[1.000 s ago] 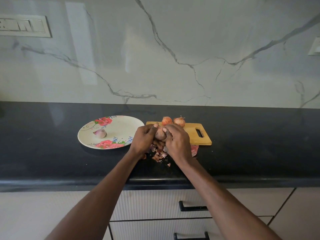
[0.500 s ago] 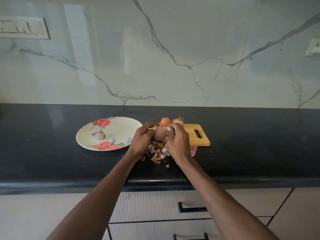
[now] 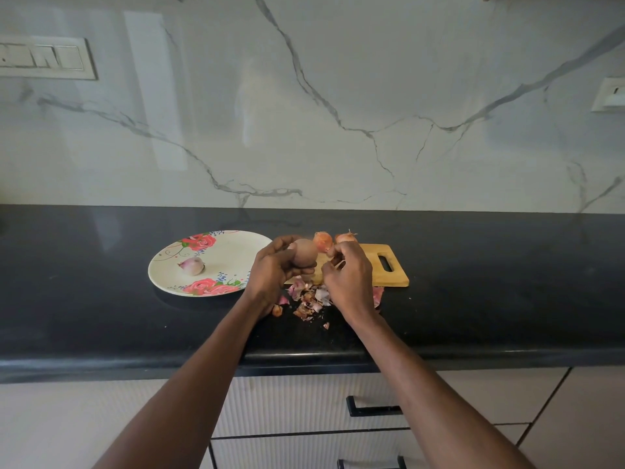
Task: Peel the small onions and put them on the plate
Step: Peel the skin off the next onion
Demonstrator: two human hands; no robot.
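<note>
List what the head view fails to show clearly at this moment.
- Left hand hides the near side of the brownish held onion; leftover skin there is untellable.
- Right hand covers part of the wooden cutting board; whatever its fingers pinch is too small to identify.
- White wall switch plate: cut off by the right edge.

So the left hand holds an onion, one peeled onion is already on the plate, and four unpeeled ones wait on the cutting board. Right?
Not quite. The head view shows two unpeeled onions at the cutting board's far edge, not four. The rest stands: the left hand holds an onion, and one peeled onion lies on the floral plate.
</note>
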